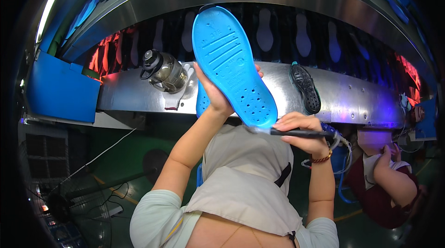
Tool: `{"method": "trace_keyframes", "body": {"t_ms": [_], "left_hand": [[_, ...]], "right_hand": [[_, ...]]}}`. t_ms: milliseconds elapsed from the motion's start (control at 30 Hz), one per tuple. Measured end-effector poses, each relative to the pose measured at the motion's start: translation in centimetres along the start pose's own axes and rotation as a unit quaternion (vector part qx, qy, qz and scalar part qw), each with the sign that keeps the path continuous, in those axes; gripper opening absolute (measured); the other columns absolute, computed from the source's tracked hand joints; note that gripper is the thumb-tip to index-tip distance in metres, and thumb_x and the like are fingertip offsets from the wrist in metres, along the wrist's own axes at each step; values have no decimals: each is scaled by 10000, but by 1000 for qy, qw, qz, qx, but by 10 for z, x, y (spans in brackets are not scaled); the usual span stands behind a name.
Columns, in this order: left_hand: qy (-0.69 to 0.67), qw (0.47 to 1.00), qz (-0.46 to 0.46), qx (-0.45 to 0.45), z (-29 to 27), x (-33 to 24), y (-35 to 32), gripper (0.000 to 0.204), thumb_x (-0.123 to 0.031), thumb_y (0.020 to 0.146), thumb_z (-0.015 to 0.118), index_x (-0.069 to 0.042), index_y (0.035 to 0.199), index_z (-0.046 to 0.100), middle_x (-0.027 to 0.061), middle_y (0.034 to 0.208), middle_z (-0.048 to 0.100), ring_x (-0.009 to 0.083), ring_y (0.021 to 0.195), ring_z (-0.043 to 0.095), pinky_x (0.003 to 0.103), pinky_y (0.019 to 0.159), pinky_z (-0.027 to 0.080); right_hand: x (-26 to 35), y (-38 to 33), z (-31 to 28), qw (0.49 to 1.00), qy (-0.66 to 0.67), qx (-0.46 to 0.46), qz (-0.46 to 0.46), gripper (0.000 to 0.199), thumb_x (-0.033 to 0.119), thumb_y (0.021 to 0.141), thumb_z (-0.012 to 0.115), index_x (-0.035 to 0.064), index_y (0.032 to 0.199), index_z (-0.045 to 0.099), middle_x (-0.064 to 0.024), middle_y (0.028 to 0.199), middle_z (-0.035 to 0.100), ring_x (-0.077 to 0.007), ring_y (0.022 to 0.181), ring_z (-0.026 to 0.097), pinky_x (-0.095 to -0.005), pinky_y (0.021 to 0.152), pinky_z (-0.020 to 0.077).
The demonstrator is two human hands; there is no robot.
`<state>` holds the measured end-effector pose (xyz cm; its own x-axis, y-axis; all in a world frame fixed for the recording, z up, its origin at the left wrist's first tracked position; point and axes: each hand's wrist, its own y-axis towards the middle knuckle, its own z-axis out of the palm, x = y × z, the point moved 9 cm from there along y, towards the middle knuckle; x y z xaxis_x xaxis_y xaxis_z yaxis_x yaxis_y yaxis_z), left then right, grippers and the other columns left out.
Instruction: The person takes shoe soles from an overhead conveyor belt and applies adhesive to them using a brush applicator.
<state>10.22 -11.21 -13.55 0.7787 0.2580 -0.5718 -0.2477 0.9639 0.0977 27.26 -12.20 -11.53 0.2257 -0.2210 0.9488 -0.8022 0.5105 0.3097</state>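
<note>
Blue sole (pixel 234 67) at upper centre of the frame, held along its sides by the left hand (pixel 214 94); at centre right, the right hand (pixel 303 129) grips a black tool (pixel 301 133), its blurred tip at the sole's lower end. Work there seems under way; how much is done cannot be told. A dark sole (pixel 306 88), right of centre on the metal bench (pixel 125 88), is in neither hand

The shiny metal bench (pixel 352 96) has a see-through bottle (pixel 168 75) on it. A whitish glove (pixel 186 89) lies by the bottle's right side. Well right of the bottle is a black shoe piece (pixel 306 88) with little holes. Behind the bottle, a dark strip (pixel 283 39) carries pale sole shapes (pixel 303 35)
</note>
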Motion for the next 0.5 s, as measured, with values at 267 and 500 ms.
{"method": "trace_keyframes", "body": {"t_ms": [267,500], "left_hand": [[13,997,-74,32,14,30,-16,838,-670,793,230,1,1292,282,195,1207,433,298,1066,480,409,876,426],[-155,965,-201,75,2,43,-23,518,-278,855,412,-2,1282,316,169,1164,502,256,1011,545,366,891,428]], "right_hand": [[-48,-10,-14,916,328,-219,74,193,-8,770,566,-54,957,559,-196,979,593,-236,893,592,-323,823,466],[0,3,8,993,14,-46,105,222,-35,712,629,-48,933,612,-165,953,625,-186,889,605,-281,796,472]]}}
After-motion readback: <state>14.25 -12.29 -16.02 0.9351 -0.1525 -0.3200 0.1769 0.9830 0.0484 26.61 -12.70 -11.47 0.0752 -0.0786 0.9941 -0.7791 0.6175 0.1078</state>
